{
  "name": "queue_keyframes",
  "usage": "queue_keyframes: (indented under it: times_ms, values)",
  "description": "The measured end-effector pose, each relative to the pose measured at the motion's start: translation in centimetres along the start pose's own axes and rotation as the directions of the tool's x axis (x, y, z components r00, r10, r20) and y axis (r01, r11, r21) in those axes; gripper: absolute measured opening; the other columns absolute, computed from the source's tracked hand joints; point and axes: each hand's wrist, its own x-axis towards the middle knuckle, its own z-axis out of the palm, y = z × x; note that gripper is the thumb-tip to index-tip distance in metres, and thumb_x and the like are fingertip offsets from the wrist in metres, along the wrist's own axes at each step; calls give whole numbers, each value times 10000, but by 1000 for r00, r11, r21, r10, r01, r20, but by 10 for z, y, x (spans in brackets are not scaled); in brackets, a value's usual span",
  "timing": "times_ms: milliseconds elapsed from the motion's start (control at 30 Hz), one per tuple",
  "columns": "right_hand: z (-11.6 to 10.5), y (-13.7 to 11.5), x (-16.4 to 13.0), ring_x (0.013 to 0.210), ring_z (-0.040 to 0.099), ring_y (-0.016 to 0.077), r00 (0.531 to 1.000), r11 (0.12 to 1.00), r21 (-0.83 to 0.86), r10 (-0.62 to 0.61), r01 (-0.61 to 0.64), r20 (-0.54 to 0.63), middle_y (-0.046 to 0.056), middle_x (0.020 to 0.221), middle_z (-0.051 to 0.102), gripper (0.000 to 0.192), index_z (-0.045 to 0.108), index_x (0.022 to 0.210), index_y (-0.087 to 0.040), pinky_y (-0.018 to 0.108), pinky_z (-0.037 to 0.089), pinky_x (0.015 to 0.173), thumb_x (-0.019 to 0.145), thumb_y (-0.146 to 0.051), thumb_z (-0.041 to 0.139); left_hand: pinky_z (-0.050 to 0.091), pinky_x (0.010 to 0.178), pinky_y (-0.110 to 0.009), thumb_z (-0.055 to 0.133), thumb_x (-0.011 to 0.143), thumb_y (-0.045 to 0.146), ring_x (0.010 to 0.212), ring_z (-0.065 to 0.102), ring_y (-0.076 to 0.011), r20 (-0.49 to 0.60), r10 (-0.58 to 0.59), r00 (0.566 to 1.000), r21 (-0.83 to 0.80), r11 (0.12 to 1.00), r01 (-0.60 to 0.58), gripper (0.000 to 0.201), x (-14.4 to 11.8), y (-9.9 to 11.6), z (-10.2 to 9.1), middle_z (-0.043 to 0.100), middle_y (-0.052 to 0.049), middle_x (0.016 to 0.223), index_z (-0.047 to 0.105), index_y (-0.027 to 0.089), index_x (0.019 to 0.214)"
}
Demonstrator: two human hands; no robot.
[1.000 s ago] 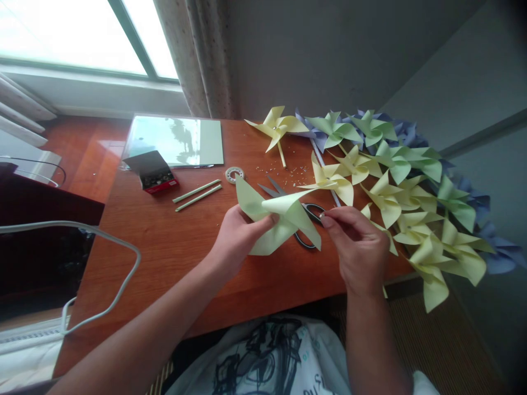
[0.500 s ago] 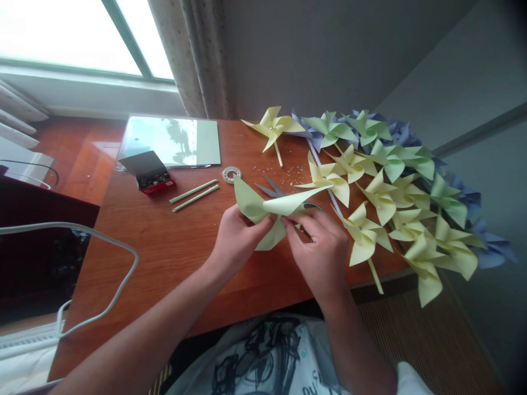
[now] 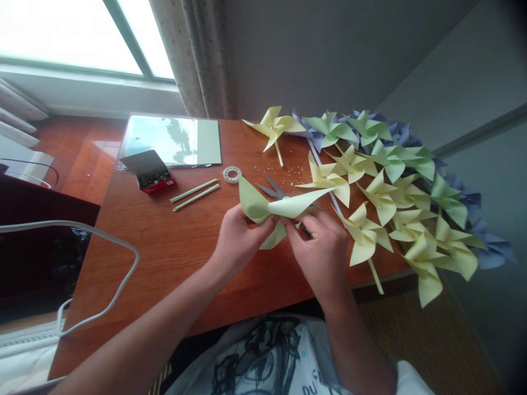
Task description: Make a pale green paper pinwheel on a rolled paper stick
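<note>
A half-folded pale yellow-green paper pinwheel (image 3: 275, 208) is held above the wooden table (image 3: 173, 247). My left hand (image 3: 239, 241) pinches its centre from the left. My right hand (image 3: 323, 249) grips the same centre from the right, fingertips meeting the left thumb. Grey-handled scissors (image 3: 275, 192) lie on the table just behind the paper, partly hidden by it and by my right hand.
Finished yellow, green and purple pinwheels (image 3: 382, 181) crowd the table's right side and hang over its edge. Two green sticks (image 3: 194, 195), a tape roll (image 3: 231, 174), a small open red box (image 3: 154, 178), a green paper pad (image 3: 173, 141) and scattered small pins (image 3: 284, 169) lie behind. A white cable (image 3: 94, 241) loops at left.
My right hand moved left from beside the pinwheel pile to the paper's centre and now pinches it with my left hand. The paper's flaps have been drawn tighter together.
</note>
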Motion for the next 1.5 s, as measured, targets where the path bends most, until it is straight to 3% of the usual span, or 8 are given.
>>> queue_keyframes:
  times_ms: [367,767,900,967,1067,1133,1267,1500]
  values:
    - [-2,3,1,636,616,187,997,989,140,41,-50,64,58,788,713,67,759,832,-190,316,472,598,865,-165,706,534,670,-262,857,715,317,765,690,-211,53,-54,997,-96,994,59,244,1,0,-1,778,-41,861,763,146,862]
    - [2,3,-2,748,635,228,999,999,-8,39,-39,3,49,770,672,144,656,747,-204,348,514,695,872,-235,721,516,628,-227,874,679,239,675,624,-148,85,-61,994,-165,983,75,189,3,-3,0,740,-12,765,765,135,793]
    - [2,8,-1,1012,630,314,989,993,16,121,-120,-89,120,1058,669,319,621,1029,-203,471,530,876,796,-330,798,513,626,-228,858,700,247,665,614,-143,84,-40,996,-133,990,51,169,2,-1,0,735,-11,753,764,136,787]
    - [3,14,1,1097,634,309,980,955,226,198,-191,-7,129,1187,657,498,568,1200,-217,471,536,918,780,-334,807,511,619,-232,852,709,261,662,615,-148,101,-24,995,-121,992,36,175,2,-1,0,735,-18,752,766,134,791]
    - [4,24,3,996,702,258,927,729,573,275,-374,255,80,1127,701,605,527,1261,-247,383,582,818,746,-337,831,512,614,-243,856,701,266,661,618,-161,133,-8,991,-101,995,22,189,1,-1,0,731,-26,752,764,130,795]
    - [3,29,5,880,720,235,881,606,641,290,-472,374,50,1023,726,552,574,1190,-244,333,584,717,720,-340,848,514,630,-251,852,703,258,673,623,-170,139,10,990,-50,999,-4,178,1,-3,-1,723,-26,743,755,127,777]
    - [1,32,5,821,702,223,867,635,603,250,-483,432,26,897,740,268,703,938,-234,308,556,683,717,-292,843,527,697,-280,784,771,247,734,653,-200,178,78,981,84,992,-95,132,2,-7,-3,729,-44,762,745,121,767]
    - [-4,31,4,764,671,218,844,639,575,244,-510,477,40,853,749,216,739,899,-209,321,539,646,767,-369,801,538,724,-281,725,802,202,767,668,-202,232,162,959,153,968,-201,87,4,-8,-4,748,-47,828,737,124,839]
